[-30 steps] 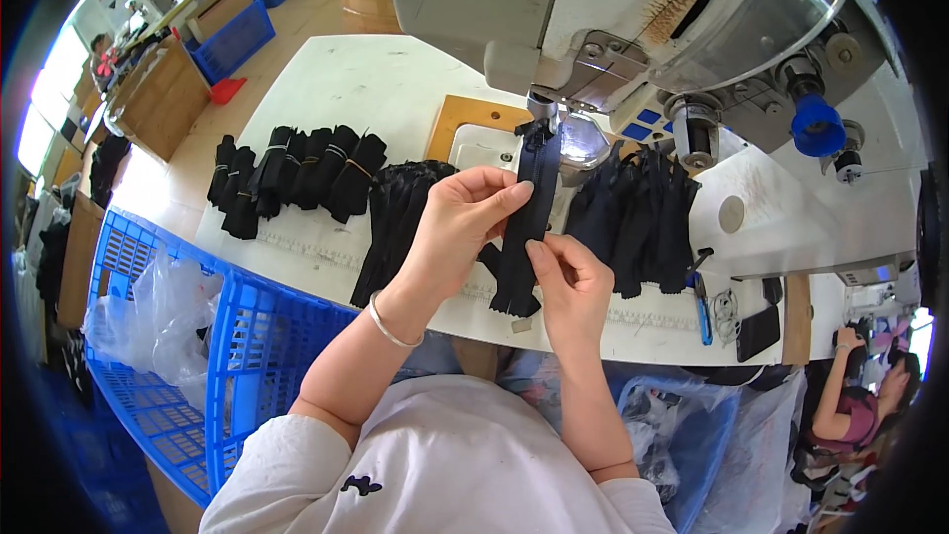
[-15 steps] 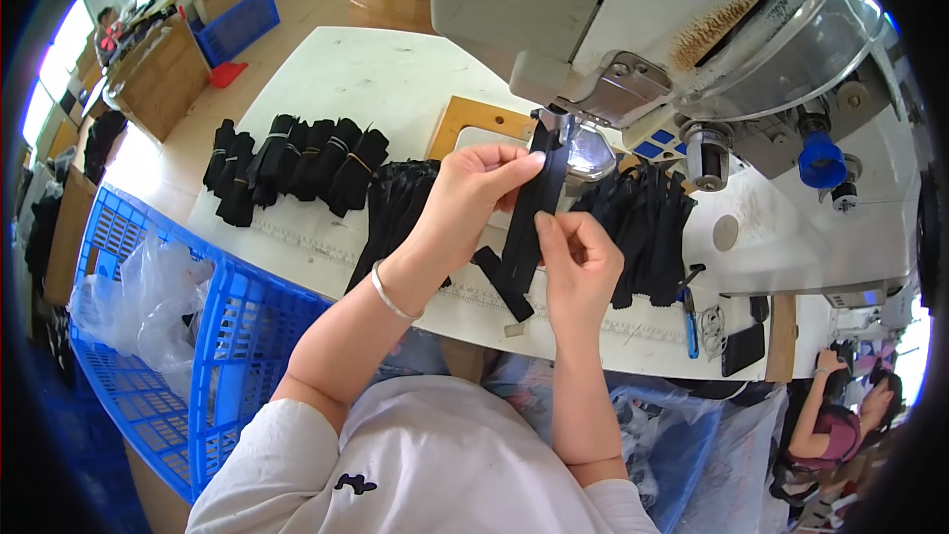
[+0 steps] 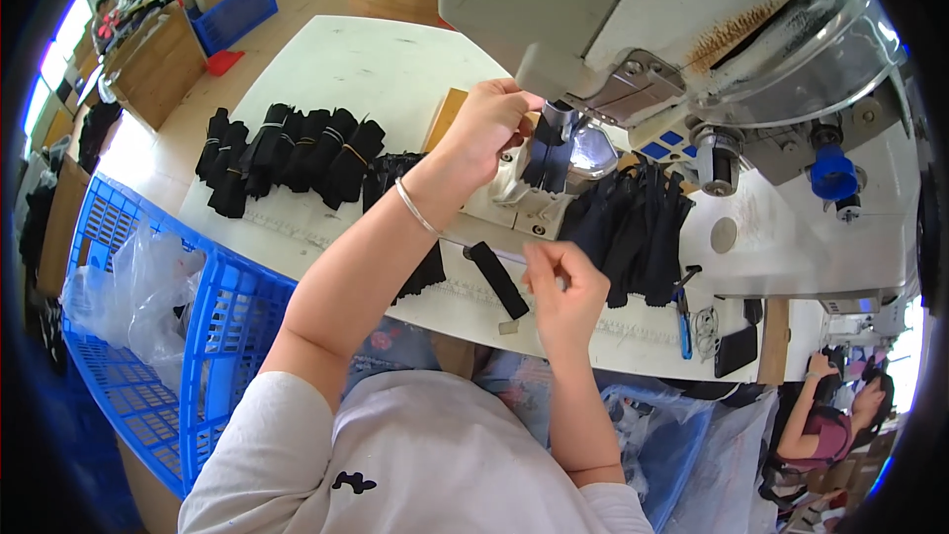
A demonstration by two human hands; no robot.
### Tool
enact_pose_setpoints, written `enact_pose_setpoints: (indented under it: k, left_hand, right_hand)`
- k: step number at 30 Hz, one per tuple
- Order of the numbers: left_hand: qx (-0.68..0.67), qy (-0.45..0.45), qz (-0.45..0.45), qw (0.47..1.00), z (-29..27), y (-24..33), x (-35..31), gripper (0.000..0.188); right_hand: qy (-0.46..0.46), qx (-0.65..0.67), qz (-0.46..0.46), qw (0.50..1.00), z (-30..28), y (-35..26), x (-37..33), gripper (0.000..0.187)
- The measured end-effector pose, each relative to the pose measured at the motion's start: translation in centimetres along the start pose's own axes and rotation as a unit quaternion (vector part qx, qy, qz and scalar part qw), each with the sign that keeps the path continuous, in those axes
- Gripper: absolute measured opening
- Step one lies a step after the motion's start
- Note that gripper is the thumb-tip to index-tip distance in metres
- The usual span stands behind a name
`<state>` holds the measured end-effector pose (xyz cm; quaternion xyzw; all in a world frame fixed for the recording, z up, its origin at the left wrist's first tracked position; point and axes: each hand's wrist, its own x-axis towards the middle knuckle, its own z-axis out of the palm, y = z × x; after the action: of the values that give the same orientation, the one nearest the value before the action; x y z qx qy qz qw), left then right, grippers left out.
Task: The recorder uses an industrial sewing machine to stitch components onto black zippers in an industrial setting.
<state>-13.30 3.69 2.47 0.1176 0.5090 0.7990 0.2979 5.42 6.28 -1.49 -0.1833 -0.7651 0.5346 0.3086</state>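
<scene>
A black fabric strip [image 3: 545,166] hangs at the needle area of the sewing machine [image 3: 633,79]. My left hand [image 3: 486,129] is closed beside the presser foot, thumb and finger pinching at the strip's upper end; the contact is partly hidden. Lower down and nearer to me, my right hand [image 3: 565,289] is off the strip, its fingers curled and thumb against them; whether anything is in them I cannot make out. Just left of it, a short black piece [image 3: 498,280] lies on the white table [image 3: 371,59].
Tied black bundles [image 3: 308,150] lie on the table's left. Loose black strips [image 3: 633,227] hang together right of the needle. A blue-handled tool [image 3: 684,324] and a black phone-like object [image 3: 735,352] lie at the right edge. A blue crate [image 3: 198,366] with plastic bags stands left.
My right hand has let go of the black strip and moved slightly down. My left hand has risen toward the presser foot, and the strip sits higher at the machine.
</scene>
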Motion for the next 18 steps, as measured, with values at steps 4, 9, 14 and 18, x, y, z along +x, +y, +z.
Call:
enact_pose_setpoints:
  k: [4, 9, 14, 18]
  left_hand:
    - [0.011, -0.012, 0.010, 1.000, -0.4, 0.3, -0.1, 0.005]
    - [-0.010, -0.004, 0.108, 0.994, -2.6, 2.7, -2.3, 0.009]
    - [0.259, 0.052, 0.138, 0.954, -8.3, 2.7, -9.8, 0.014]
    - [0.461, 0.132, 0.217, 0.850, -12.3, -4.3, -12.3, 0.011]
  right_hand:
    - [0.050, -0.044, 0.036, 0.997, -3.4, 3.9, -0.3, 0.010]
    - [0.149, -0.416, -0.112, 0.890, -8.7, 7.2, 5.1, 0.027]
    - [0.181, -0.555, -0.052, 0.810, -10.7, 8.9, 6.8, 0.038]
    - [0.172, -0.536, -0.065, 0.824, -10.9, 8.5, 7.9, 0.039]
